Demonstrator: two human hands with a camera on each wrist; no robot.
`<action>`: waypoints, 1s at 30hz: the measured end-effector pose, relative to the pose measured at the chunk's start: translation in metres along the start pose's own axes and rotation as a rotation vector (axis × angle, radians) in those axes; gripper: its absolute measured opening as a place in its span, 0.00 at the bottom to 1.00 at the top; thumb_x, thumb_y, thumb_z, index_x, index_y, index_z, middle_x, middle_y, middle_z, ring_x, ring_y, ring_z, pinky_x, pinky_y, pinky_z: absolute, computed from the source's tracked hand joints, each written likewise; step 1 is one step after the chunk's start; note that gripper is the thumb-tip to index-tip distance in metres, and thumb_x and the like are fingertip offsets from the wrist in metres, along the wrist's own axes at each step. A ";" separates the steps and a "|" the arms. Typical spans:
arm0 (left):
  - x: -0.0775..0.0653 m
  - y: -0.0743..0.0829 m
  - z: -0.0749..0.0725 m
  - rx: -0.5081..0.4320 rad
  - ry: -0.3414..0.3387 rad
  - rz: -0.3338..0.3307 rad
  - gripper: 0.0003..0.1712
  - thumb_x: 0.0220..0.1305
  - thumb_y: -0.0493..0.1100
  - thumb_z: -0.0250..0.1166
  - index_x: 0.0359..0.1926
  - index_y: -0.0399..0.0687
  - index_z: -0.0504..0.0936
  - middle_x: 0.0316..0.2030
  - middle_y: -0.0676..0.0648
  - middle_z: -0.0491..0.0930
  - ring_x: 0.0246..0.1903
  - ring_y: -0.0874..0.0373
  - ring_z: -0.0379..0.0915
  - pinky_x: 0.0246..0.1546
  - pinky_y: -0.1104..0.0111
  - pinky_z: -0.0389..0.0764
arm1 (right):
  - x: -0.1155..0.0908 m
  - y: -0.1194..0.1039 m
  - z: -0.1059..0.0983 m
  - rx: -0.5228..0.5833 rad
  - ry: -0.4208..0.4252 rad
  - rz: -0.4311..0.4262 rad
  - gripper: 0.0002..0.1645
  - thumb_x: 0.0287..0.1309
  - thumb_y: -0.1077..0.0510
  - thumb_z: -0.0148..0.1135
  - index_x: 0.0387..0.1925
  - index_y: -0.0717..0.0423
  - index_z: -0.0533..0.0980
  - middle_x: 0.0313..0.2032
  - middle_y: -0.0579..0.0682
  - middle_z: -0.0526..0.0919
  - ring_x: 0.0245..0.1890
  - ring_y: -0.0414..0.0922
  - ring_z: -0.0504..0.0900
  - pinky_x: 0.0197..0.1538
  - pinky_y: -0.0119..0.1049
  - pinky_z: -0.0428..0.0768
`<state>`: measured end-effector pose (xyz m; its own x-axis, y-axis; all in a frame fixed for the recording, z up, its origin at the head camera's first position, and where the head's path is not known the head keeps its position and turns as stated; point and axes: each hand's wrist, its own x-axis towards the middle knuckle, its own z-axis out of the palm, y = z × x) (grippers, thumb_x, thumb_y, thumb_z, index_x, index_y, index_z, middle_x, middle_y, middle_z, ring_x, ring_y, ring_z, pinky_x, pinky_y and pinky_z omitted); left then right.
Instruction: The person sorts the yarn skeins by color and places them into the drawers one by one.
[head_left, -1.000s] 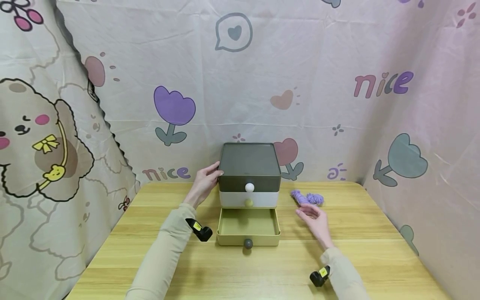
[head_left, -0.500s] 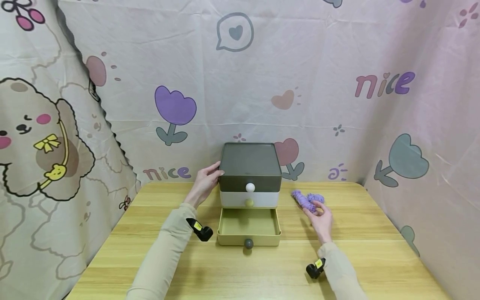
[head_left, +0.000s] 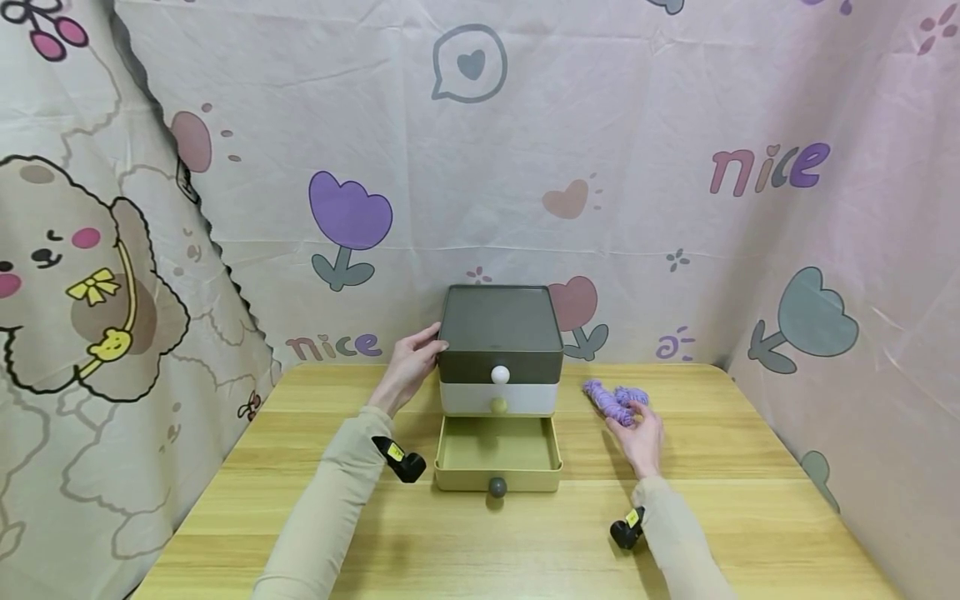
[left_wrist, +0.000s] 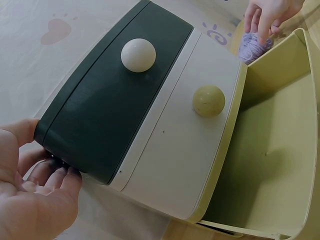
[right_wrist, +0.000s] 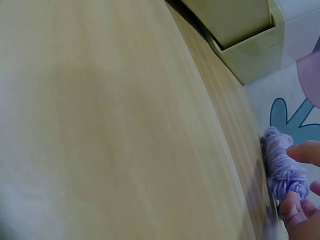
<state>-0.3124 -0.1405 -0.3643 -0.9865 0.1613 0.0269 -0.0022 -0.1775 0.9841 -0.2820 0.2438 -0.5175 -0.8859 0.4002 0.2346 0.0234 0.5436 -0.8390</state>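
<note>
A small stacked drawer box [head_left: 501,321] stands on the table, with a dark top tier, a white tier and an olive bottom tier. Its olive bottom drawer [head_left: 498,479] is pulled out, with nothing inside. My left hand [head_left: 408,367] holds the upper left side of the box, thumb at the top corner and fingers curled against the side in the left wrist view. Right of the box lie purple yarn skeins [head_left: 604,400]. My right hand [head_left: 641,437] pinches the near end of the front skein [right_wrist: 284,162] between thumb and fingers.
The wooden table [head_left: 420,550] reaches back to a patterned curtain [head_left: 480,167]. Another curtain [head_left: 90,275] hangs along the left side. The pulled-out drawer sticks out toward me, between my two arms.
My right hand has moved right and forward onto the yarn and its fingers have closed at the near end. The left hand and the drawer box have stayed put.
</note>
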 end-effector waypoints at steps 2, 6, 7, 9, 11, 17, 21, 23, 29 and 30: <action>0.000 0.000 0.000 0.002 -0.001 0.001 0.35 0.73 0.31 0.53 0.78 0.42 0.55 0.81 0.43 0.43 0.79 0.48 0.42 0.79 0.55 0.50 | 0.002 0.000 0.000 -0.033 -0.001 -0.015 0.36 0.52 0.59 0.72 0.62 0.69 0.71 0.56 0.74 0.75 0.51 0.66 0.77 0.60 0.58 0.71; 0.001 0.000 0.000 0.005 0.002 0.005 0.35 0.73 0.31 0.53 0.78 0.41 0.55 0.81 0.42 0.43 0.79 0.48 0.42 0.79 0.55 0.50 | 0.006 0.001 -0.001 -0.102 -0.016 -0.022 0.35 0.52 0.59 0.71 0.60 0.68 0.73 0.56 0.75 0.78 0.58 0.69 0.74 0.64 0.61 0.70; 0.001 0.000 0.000 0.005 0.001 0.007 0.35 0.73 0.31 0.53 0.78 0.41 0.54 0.81 0.42 0.43 0.79 0.47 0.42 0.79 0.55 0.50 | 0.007 0.002 -0.001 -0.112 -0.023 -0.016 0.34 0.52 0.59 0.71 0.60 0.68 0.74 0.56 0.75 0.78 0.59 0.70 0.74 0.65 0.61 0.70; 0.001 0.000 0.000 0.006 0.001 0.008 0.35 0.73 0.31 0.53 0.78 0.41 0.55 0.81 0.42 0.44 0.79 0.48 0.43 0.79 0.55 0.51 | 0.008 0.002 -0.001 -0.124 -0.032 -0.005 0.33 0.52 0.58 0.71 0.59 0.68 0.75 0.56 0.74 0.79 0.60 0.70 0.74 0.66 0.61 0.70; 0.001 0.000 0.000 0.006 -0.002 0.010 0.35 0.73 0.31 0.53 0.78 0.41 0.55 0.81 0.42 0.44 0.79 0.48 0.44 0.79 0.55 0.51 | 0.008 0.002 -0.002 -0.129 -0.039 0.004 0.32 0.52 0.58 0.70 0.58 0.69 0.75 0.56 0.74 0.79 0.60 0.70 0.74 0.65 0.61 0.71; 0.001 0.000 0.000 -0.001 0.005 0.002 0.35 0.73 0.31 0.53 0.78 0.41 0.55 0.81 0.43 0.44 0.78 0.48 0.44 0.79 0.56 0.52 | 0.008 0.000 -0.002 -0.130 -0.038 0.023 0.31 0.52 0.57 0.69 0.56 0.69 0.77 0.56 0.73 0.80 0.59 0.69 0.75 0.63 0.60 0.72; 0.002 -0.001 -0.001 -0.004 -0.001 0.004 0.35 0.73 0.30 0.52 0.78 0.41 0.55 0.81 0.42 0.43 0.79 0.48 0.44 0.79 0.56 0.51 | 0.008 0.000 -0.001 -0.131 -0.027 0.034 0.29 0.52 0.57 0.68 0.54 0.68 0.78 0.54 0.72 0.81 0.57 0.69 0.76 0.62 0.60 0.73; 0.002 -0.001 -0.001 -0.005 -0.005 0.006 0.35 0.73 0.30 0.52 0.78 0.41 0.54 0.81 0.41 0.43 0.79 0.47 0.43 0.79 0.55 0.51 | 0.008 0.000 -0.001 -0.129 -0.018 0.040 0.27 0.53 0.57 0.68 0.53 0.68 0.79 0.53 0.71 0.82 0.57 0.68 0.77 0.60 0.59 0.74; 0.001 0.000 0.000 -0.005 0.005 -0.001 0.35 0.73 0.31 0.53 0.78 0.42 0.55 0.81 0.42 0.43 0.78 0.49 0.44 0.79 0.56 0.52 | 0.008 -0.001 0.000 -0.121 0.003 0.049 0.24 0.54 0.57 0.69 0.50 0.67 0.81 0.50 0.70 0.84 0.55 0.67 0.78 0.58 0.59 0.74; 0.001 0.000 0.000 -0.006 0.010 -0.003 0.35 0.73 0.31 0.53 0.78 0.42 0.56 0.81 0.42 0.44 0.78 0.49 0.45 0.79 0.56 0.52 | 0.008 -0.001 0.000 -0.121 0.006 0.049 0.23 0.54 0.57 0.69 0.50 0.67 0.81 0.50 0.69 0.84 0.55 0.67 0.78 0.58 0.59 0.74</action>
<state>-0.3130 -0.1405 -0.3643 -0.9880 0.1526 0.0221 -0.0063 -0.1828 0.9831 -0.2887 0.2465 -0.5150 -0.8794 0.4331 0.1979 0.1228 0.6079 -0.7844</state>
